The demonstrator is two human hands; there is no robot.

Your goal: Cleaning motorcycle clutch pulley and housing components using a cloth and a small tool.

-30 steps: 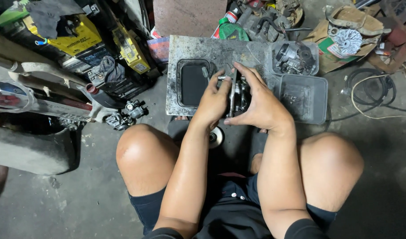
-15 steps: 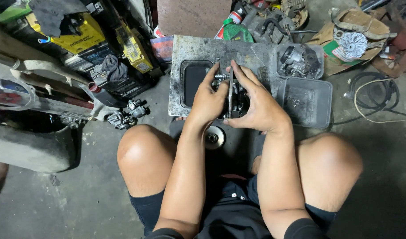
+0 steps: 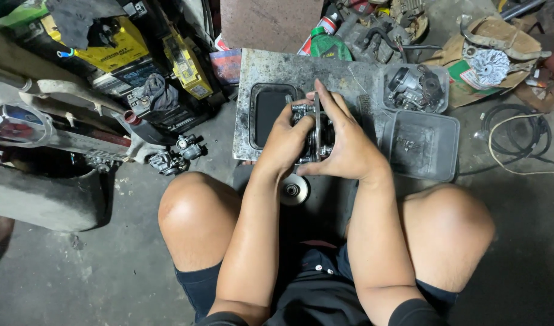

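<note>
Person squatted on the grey concrete floor [image 3: 108,265], knees apart. A round silver metal disc [image 3: 293,189] lay on the floor just below the hands. Left hand [image 3: 286,142] and right hand [image 3: 349,145] together clasped a small grey metal carburettor body [image 3: 316,130], fingers wrapped around its sides, held over the near edge of a stained grey metal slab [image 3: 271,69]. A black rectangular tray [image 3: 266,108] sat on the slab beside the left hand. Two clear plastic tubs [image 3: 423,142] stood at the slab's right edge.

Yellow batteries [image 3: 114,51] leaning at top left; clear plastic tubs [image 3: 425,145] sitting on floor at right; black cable [image 3: 518,136] coiling beside them; green spray can [image 3: 328,43] lying behind.
</note>
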